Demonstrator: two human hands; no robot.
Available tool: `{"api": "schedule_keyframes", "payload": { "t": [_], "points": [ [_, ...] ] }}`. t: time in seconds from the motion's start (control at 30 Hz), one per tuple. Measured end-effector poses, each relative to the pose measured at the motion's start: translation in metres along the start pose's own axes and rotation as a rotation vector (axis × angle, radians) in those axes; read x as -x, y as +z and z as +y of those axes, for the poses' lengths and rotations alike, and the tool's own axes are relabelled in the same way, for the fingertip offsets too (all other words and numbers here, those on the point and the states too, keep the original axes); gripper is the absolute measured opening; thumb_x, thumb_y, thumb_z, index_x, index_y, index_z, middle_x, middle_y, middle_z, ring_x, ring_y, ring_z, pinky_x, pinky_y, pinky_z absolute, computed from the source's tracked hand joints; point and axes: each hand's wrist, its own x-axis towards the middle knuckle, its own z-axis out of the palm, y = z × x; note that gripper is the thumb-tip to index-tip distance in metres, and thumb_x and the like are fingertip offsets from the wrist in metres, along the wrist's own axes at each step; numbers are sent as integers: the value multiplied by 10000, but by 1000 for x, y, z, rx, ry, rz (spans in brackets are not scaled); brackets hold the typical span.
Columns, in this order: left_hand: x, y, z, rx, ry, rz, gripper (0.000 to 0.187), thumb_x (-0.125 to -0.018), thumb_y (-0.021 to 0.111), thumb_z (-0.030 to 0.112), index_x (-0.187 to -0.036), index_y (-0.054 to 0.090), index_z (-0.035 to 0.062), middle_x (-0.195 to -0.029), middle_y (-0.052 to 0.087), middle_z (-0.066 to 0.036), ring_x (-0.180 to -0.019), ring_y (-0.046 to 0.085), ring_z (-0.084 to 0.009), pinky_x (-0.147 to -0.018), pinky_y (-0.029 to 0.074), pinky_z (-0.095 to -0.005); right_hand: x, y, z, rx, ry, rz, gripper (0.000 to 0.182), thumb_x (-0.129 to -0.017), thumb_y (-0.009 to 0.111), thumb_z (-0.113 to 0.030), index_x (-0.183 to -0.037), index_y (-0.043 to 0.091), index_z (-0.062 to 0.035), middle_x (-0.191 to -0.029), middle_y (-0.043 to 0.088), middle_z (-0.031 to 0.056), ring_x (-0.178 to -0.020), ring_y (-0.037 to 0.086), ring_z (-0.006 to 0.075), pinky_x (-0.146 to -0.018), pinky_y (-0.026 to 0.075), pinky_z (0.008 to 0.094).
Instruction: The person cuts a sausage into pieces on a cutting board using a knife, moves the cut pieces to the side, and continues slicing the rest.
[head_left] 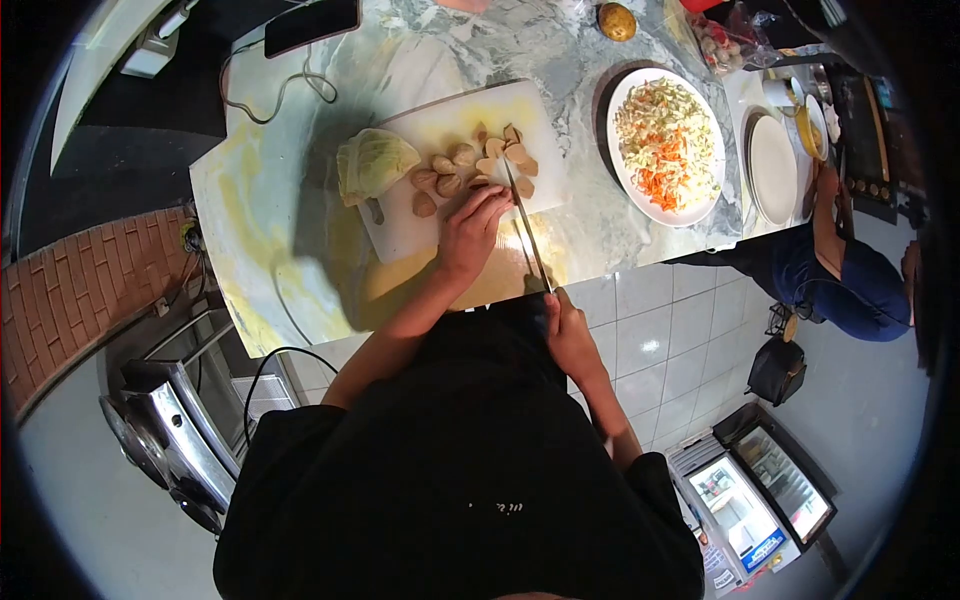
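My right hand (571, 335) is wrapped round the handle of a kitchen knife (528, 229), whose long blade points away from me over the white cutting board (400, 236). Beside the blade, my left hand (470, 235) presses curled fingers down on a meatball, mostly hidden under the fingertips. Several whole brown meatballs (448, 185) lie left of the blade. Cut meatball slices (516, 153) are spread around the knife tip. A cut piece of cabbage (375, 165) rests at the board's left edge.
Right of the board stands a white oval plate (614, 150) of shredded cabbage and carrot. A potato (617, 21), a plastic bag (722, 45) and stacked plates (773, 170) are farther off. A phone (312, 27) and cable lie back left. Another person (850, 280) stands at the right.
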Motion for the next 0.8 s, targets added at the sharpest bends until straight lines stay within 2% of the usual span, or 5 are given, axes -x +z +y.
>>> {"api": "schedule_keyframes", "payload": {
  "t": [0.2, 0.3, 0.4, 0.47, 0.8],
  "points": [
    [0, 0, 2, 68, -39, 26, 160, -863, 687, 41, -1021, 714, 49, -1054, 698, -61, -908, 695, -259, -750, 581, -354, -3, 0, 2, 15, 8, -24, 352, -1085, 372, -288, -1018, 490, 37, -708, 572, 294, -742, 574, 532, -613, 423, 537],
    [-1, -2, 7, 76, -119, -7, 165, -849, 674, 23, -1008, 719, 21, -1085, 703, -56, -1035, 672, -203, -879, 572, -323, -5, 0, 4, 70, 3, -13, 356, -1085, 370, -294, -1018, 489, 35, -707, 576, 292, -730, 582, 525, -613, 422, 538],
    [-4, -5, 10, 112, -145, 2, 177, -867, 669, 22, -1037, 718, 15, -1078, 703, -78, -989, 686, -233, -857, 572, -339, -6, 2, 8, 83, 7, -4, 355, -1084, 372, -303, -1014, 479, 28, -707, 575, 292, -736, 584, 524, -614, 423, 539],
    [-6, -5, 10, 147, -100, 57, 152, -868, 674, 21, -1010, 714, 57, -1050, 698, -56, -912, 691, -268, -761, 570, -369, -7, 4, 12, 76, 35, -12, 359, -1084, 369, -316, -1024, 472, 23, -717, 574, 299, -758, 587, 527, -621, 426, 541],
    [-8, -7, 13, 156, -96, 54, 152, -870, 693, 41, -1020, 705, 30, -1058, 692, -67, -908, 688, -269, -755, 567, -367, -14, 4, 12, 45, -8, -23, 363, -1075, 386, -312, -1138, 481, 32, -700, 605, 325, -727, 587, 553, -613, 441, 601]
  ]
}}
